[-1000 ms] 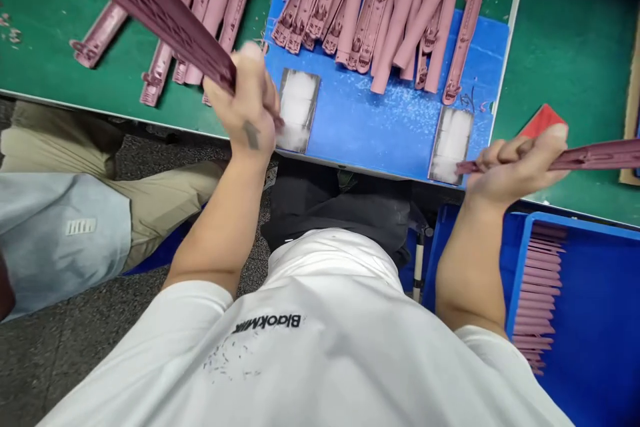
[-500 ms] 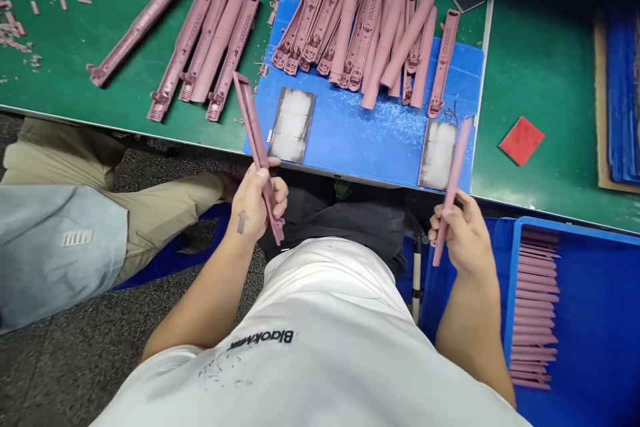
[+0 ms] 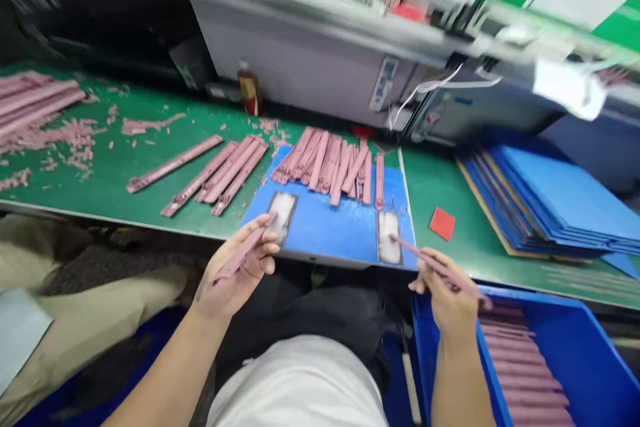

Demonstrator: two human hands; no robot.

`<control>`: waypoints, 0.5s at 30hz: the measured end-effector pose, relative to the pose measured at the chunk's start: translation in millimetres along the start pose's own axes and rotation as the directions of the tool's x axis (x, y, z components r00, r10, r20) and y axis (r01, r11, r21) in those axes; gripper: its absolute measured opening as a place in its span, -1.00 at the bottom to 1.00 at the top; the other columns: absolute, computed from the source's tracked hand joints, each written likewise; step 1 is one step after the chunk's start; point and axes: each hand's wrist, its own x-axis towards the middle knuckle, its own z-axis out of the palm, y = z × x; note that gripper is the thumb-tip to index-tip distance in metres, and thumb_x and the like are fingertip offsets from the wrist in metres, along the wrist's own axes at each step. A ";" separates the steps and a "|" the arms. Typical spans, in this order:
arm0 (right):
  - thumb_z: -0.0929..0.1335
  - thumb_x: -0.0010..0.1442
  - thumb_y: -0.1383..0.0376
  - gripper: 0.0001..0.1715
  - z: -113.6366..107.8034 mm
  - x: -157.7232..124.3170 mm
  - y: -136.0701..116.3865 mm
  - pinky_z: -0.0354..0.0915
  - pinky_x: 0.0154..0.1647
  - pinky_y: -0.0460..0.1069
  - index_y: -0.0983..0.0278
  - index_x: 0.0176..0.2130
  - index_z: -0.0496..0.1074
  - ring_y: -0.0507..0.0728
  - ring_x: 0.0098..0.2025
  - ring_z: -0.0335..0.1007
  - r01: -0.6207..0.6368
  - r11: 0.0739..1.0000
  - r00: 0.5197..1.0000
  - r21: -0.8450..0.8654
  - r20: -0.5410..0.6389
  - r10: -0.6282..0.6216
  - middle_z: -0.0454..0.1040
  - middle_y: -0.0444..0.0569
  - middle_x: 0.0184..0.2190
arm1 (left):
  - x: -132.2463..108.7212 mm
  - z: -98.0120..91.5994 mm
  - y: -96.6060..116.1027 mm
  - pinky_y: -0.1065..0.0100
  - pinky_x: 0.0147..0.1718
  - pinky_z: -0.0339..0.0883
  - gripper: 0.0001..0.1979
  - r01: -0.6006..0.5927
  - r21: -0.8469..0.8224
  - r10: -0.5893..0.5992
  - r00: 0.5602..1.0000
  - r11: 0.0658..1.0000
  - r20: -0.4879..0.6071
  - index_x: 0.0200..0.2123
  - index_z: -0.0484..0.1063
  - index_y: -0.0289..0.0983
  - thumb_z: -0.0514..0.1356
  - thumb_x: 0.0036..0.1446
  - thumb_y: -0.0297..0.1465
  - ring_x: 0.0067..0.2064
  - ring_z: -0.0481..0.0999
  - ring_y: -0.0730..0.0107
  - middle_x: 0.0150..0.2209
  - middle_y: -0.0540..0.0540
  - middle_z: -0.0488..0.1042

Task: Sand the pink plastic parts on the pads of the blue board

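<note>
Pink strips in left-hand grip and right-hand grip, well apart

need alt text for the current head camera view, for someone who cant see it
A person's left hand holds one slim pink piece and their right hand holds another, at a green workbench. A pile of similar pieces lies on a blue sheet, and a blue bin at lower right holds more.

The green table carries pink strips and scraps; 1 blue sheet; 1 red square; blue boards.
</note>
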 end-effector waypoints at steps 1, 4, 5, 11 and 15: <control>0.65 0.31 0.00 -0.59 3.7 11.2 3.7 0.50 -0.46 0.03 0.20 -0.02 0.75 0.10 -0.52 0.45 0.078 0.989 0.996 -0.128 -0.039 -0.083 0.60 -0.10 -0.44 | 5.8 -1.6 0.5 0.42 -0.46 0.64 -0.36 -0.022 0.063 0.023 1.000 0.998 -0.012 0.07 0.73 -0.23 0.73 -0.07 -0.19 -0.23 0.78 0.20 -0.12 -0.18 0.77; 0.60 0.30 -0.11 -0.55 21.5 59.8 9.1 0.51 -0.28 0.08 0.21 -0.23 0.69 0.17 -0.34 0.53 0.285 0.915 0.938 -0.284 -0.115 -0.327 0.66 0.03 -0.29 | 30.5 -10.7 6.5 0.39 -0.60 0.44 -0.49 -0.086 0.412 0.099 0.995 0.907 -0.012 -0.07 0.71 -0.22 0.69 0.02 -0.08 -0.48 0.64 0.22 -0.42 -0.09 0.65; 0.59 0.28 -0.15 -0.51 29.3 78.3 9.4 0.53 -0.21 0.10 0.21 -0.28 0.65 0.20 -0.26 0.55 0.308 0.924 0.934 -0.228 -0.114 -0.339 0.66 0.06 -0.26 | 41.2 -13.6 10.6 0.38 -0.62 0.38 -0.55 -0.144 0.528 0.172 0.985 0.837 -0.004 -0.15 0.71 -0.22 0.64 0.09 -0.04 -0.55 0.55 0.26 -0.52 -0.03 0.55; 0.43 0.33 -0.39 -0.20 72.7 147.2 23.9 0.17 -0.59 -0.01 0.10 -0.49 0.14 0.03 -0.62 0.04 0.158 0.965 0.987 0.208 0.008 -0.163 0.05 -0.29 -0.66 | 120.4 -4.4 20.4 0.35 -0.44 0.37 -0.41 -0.445 0.613 0.490 0.865 0.653 0.107 -0.57 0.36 -0.19 0.48 0.16 0.08 -0.44 0.38 0.35 -0.50 -0.05 0.33; 0.47 0.35 -0.32 -0.13 75.3 126.2 31.8 -0.04 -0.62 -0.03 0.11 -0.53 0.01 -0.02 -0.63 -0.19 0.155 0.934 0.988 0.322 -0.028 -0.155 -0.12 -0.32 -0.65 | 138.9 5.9 -4.0 0.35 -0.59 0.09 -0.24 -0.436 0.522 0.456 0.885 0.733 0.100 -0.60 0.07 -0.14 0.37 0.26 0.22 -0.58 0.09 0.46 -0.61 0.07 0.04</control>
